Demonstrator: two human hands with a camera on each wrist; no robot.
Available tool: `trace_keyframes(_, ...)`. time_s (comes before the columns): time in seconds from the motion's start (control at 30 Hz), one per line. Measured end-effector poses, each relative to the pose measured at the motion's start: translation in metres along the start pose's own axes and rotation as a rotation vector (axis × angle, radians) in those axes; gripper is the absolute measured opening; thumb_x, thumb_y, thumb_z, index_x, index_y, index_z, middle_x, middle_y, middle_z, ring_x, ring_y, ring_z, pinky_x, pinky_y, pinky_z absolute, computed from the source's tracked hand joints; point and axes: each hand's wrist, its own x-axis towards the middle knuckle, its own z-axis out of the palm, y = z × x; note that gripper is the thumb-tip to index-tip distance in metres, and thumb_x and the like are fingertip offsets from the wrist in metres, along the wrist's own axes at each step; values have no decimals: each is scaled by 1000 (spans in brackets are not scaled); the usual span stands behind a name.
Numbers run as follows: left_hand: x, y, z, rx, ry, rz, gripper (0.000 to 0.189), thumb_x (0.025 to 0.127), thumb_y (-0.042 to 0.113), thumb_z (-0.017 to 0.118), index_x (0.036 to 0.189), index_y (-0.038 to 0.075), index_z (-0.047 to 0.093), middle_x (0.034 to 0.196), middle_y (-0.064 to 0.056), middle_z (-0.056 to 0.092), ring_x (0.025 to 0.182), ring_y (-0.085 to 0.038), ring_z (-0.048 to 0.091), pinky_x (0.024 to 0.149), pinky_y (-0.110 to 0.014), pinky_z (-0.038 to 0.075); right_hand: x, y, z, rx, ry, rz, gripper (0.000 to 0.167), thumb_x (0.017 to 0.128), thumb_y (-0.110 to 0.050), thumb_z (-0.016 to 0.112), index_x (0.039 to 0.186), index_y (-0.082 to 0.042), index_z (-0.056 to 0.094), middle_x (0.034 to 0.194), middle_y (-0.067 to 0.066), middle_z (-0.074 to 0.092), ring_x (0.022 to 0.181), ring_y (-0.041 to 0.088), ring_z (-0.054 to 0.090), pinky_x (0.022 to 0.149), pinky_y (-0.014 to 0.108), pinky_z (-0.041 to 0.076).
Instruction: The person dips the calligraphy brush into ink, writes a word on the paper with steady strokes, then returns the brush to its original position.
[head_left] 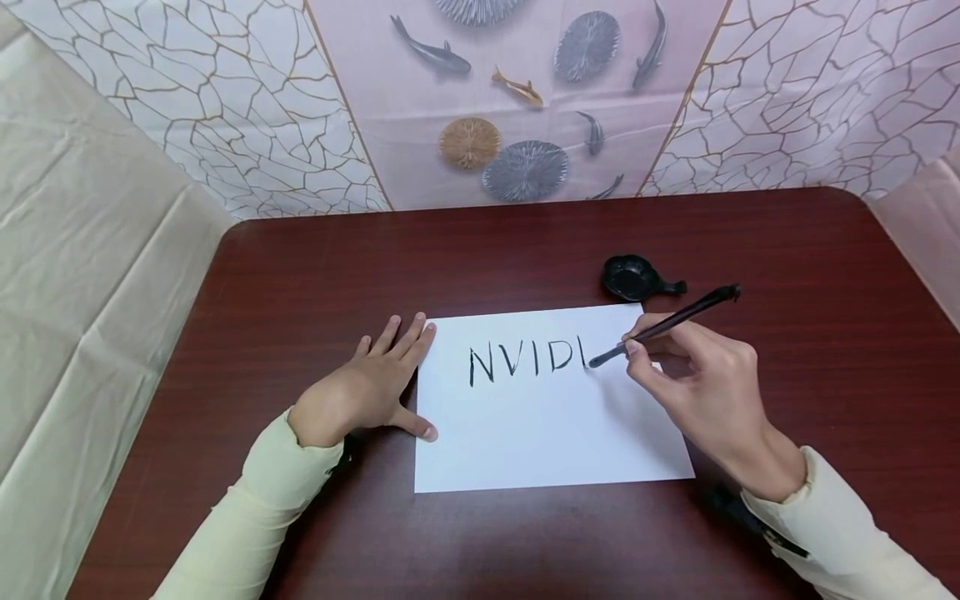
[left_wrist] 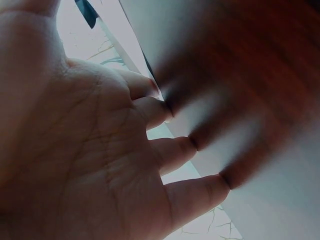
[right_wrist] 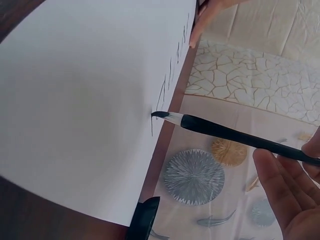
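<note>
A white sheet of paper [head_left: 540,442] lies on the table with dark brush letters [head_left: 517,360] reading N, V, I, D and one further upright stroke. My right hand [head_left: 708,383] pinches a black ink brush [head_left: 686,313] between thumb and fingers, its shaft slanting up to the right. In the right wrist view the dark bristle tip [right_wrist: 159,114] meets the paper beside a short stroke. My left hand [head_left: 367,379] lies palm down with fingers spread, fingertips and thumb at the sheet's left edge. Its palm [left_wrist: 80,150] fills much of the left wrist view.
A small black dish with a short handle [head_left: 632,277] stands just behind the paper's far right corner. The dark red wooden table [head_left: 300,267] ends at a patterned cloth backdrop [head_left: 420,117]. Pale cloth [head_left: 82,275] hangs on the left side.
</note>
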Motion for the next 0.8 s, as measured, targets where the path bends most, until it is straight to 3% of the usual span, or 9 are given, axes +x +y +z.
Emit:
trace_keyframes(0.43,0,1,0,0,2,1,144,74,66,88,171,12,-3,177,-10,-13,162,-41,-12,124,-70,10,11,-2,-14,29,79,-32,19,85,4,72,104,3,78,94,13,80,92,-19,66,78,5,51)
trace_keyframes(0.8,0,0,0,4,4,-3,145,73,66,89,171,12,-3,177,-10,-12,162,-41,-11,124,-70,9,11,11,-13,25,83,17,26,83,12,76,108,3,77,98,14,80,95,-18,66,81,5,50)
